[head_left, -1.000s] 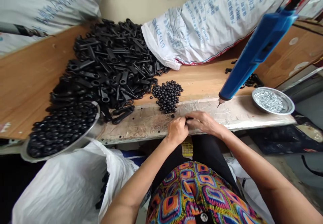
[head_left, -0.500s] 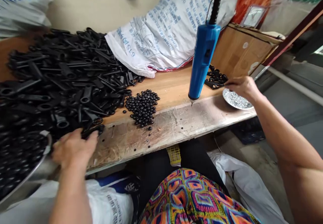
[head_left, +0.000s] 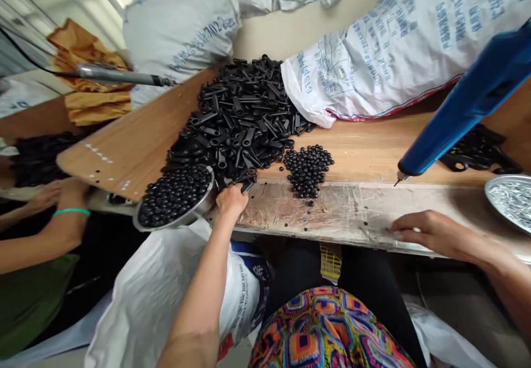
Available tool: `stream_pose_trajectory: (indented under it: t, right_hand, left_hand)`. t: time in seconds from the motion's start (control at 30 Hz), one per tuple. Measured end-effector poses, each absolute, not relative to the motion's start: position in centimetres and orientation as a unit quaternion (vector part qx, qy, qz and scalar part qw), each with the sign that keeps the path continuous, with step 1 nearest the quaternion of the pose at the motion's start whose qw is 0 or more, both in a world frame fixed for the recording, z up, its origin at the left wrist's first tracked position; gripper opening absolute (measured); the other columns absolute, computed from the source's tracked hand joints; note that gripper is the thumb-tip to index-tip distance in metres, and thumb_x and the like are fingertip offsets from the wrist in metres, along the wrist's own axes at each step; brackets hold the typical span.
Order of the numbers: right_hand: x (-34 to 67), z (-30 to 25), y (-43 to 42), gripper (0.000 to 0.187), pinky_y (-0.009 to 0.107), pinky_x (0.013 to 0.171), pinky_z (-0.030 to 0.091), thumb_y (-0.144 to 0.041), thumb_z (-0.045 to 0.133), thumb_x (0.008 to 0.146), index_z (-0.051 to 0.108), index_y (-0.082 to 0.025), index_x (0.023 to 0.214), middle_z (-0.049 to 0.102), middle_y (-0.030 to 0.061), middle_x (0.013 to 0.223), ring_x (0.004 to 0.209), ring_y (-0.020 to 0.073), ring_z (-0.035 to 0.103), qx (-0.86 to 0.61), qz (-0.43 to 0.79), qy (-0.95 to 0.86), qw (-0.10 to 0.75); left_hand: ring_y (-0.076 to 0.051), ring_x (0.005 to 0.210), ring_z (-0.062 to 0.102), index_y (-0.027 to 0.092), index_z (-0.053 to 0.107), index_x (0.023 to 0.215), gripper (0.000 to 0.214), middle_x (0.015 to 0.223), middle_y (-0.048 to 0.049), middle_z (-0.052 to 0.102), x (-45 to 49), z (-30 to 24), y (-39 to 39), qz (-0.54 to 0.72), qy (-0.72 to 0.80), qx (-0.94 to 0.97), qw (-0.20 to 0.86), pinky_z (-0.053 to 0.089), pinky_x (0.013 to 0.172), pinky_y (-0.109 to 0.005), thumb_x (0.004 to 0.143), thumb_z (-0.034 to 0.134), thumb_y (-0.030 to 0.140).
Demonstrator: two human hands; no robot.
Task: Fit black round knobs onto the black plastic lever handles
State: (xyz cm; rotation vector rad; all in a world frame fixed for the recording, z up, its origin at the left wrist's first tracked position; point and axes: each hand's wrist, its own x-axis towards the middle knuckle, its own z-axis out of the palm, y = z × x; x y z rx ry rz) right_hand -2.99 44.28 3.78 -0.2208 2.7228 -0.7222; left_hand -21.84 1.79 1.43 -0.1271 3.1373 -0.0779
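Note:
At the near edge of a heap of black plastic parts with ring-shaped ends (head_left: 244, 102), my left hand (head_left: 232, 199) is closed on one black plastic part (head_left: 248, 182). Over the worn front strip of the bench, my right hand (head_left: 440, 234) has its fingertips pinched together; what they hold, if anything, is too small to make out. Above and left of that hand hangs a blue electric screwdriver (head_left: 460, 102), bit pointing down. A pile of small black beads with holes (head_left: 309, 169) lies between my hands.
A metal bowl (head_left: 209, 193) of black beads stands left of my left hand. A dish of small silvery screws or pins (head_left: 512, 199) sits far right. White printed sacks (head_left: 357, 74) lie behind. At left are a co-worker's arms (head_left: 62, 218) and another screwdriver (head_left: 120, 74).
The view has swung left. My right hand has moved from over the dish of silvery pieces to the bench's front strip. My left hand remains by the heap's near edge.

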Motion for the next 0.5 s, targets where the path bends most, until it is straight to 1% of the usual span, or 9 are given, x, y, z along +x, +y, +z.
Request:
stream_pose_trajectory:
  t: [0.03,0.07,0.17,0.23,0.3,0.37,0.43,0.5]
  right_hand:
    - [-3.7,3.8,42.1,0.029,0.03,0.07,0.046,-0.039,0.046,0.083,0.069,-0.024,0.091,0.069,0.0054,0.091,0.082,0.0222,0.063,-0.121,-0.264,0.942,0.169]
    - [-4.7,3.9,40.1,0.029,0.028,0.069,0.046,-0.036,0.044,0.084,0.068,-0.023,0.092,0.069,0.0048,0.089,0.081,0.0212,0.063,-0.148,-0.26,0.941,0.16]
    - [-8.0,3.7,35.0,0.028,0.026,0.066,0.044,-0.031,0.041,0.084,0.065,-0.023,0.098,0.068,0.0053,0.092,0.081,0.0208,0.063,-0.18,-0.201,0.959,0.088]
    - [-9.7,2.9,32.4,0.03,0.027,0.063,0.044,-0.032,0.04,0.085,0.061,-0.025,0.105,0.067,0.006,0.098,0.083,0.0227,0.063,-0.187,-0.149,0.97,0.049]
    - [-11.1,1.7,30.4,0.033,0.029,0.056,0.043,-0.036,0.038,0.086,0.059,-0.026,0.109,0.067,0.0075,0.094,0.078,0.0256,0.064,-0.18,-0.091,0.979,0.029]
    - [-12.4,0.3,29.1,0.035,0.031,0.049,0.041,-0.04,0.035,0.086,0.059,-0.024,0.107,0.068,0.0095,0.081,0.07,0.0283,0.065,-0.17,-0.04,0.985,0.016]
    - [-13.4,-0.7,28.5,0.035,0.033,0.047,0.041,-0.039,0.035,0.086,0.062,-0.022,0.099,0.067,0.0104,0.073,0.066,0.0296,0.064,-0.177,-0.013,0.984,-0.001]
    - [-14.0,-1.4,28.3,0.031,0.036,0.049,0.043,-0.036,0.036,0.084,0.063,-0.022,0.089,0.067,0.0111,0.072,0.065,0.0306,0.064,-0.198,-0.011,0.98,-0.015]
  left_hand:
    - [-0.03,0.097,0.058,0.021,0.058,0.111,0.038,0.105,-0.0133,0.063,-21.7,1.5,2.0,-0.009,0.999,-0.04,0.001,0.045,0.078,-0.04,0.078,0.043,0.033]
    - [-0.03,0.098,0.058,0.021,0.057,0.113,0.039,0.106,-0.0134,0.063,-21.3,1.6,2.5,0.013,0.999,-0.035,0.004,0.045,0.08,-0.04,0.077,0.045,0.032]
    - [-0.03,0.104,0.055,0.016,0.055,0.116,0.042,0.111,-0.0159,0.06,-19.5,2.4,4.3,0.103,0.994,0.011,0.024,0.041,0.087,-0.042,0.077,0.046,0.027]
    - [-0.027,0.106,0.054,0.02,0.054,0.116,0.042,0.113,-0.0123,0.06,-18.7,2.7,5.5,0.131,0.991,0.018,0.032,0.041,0.089,-0.038,0.075,0.046,0.022]
    - [-0.024,0.104,0.056,0.021,0.058,0.11,0.041,0.108,-0.01,0.063,-18.8,2.8,6.2,0.157,0.987,0.007,0.045,0.042,0.087,-0.034,0.07,0.048,0.018]
    - [-0.026,0.098,0.059,0.016,0.063,0.098,0.036,0.099,-0.0135,0.065,-19.8,2.7,6.4,0.186,0.98,-0.012,0.065,0.044,0.083,-0.033,0.064,0.054,0.018]
    - [-0.029,0.094,0.059,0.012,0.065,0.088,0.031,0.093,-0.0173,0.066,-20.7,2.6,6.2,0.223,0.971,-0.028,0.079,0.045,0.079,-0.035,0.059,0.057,0.019]
    - [-0.029,0.091,0.06,0.012,0.064,0.081,0.026,0.089,-0.0163,0.066,-21.0,2.6,6.1,0.274,0.958,-0.028,0.082,0.045,0.077,-0.035,0.058,0.058,0.021]
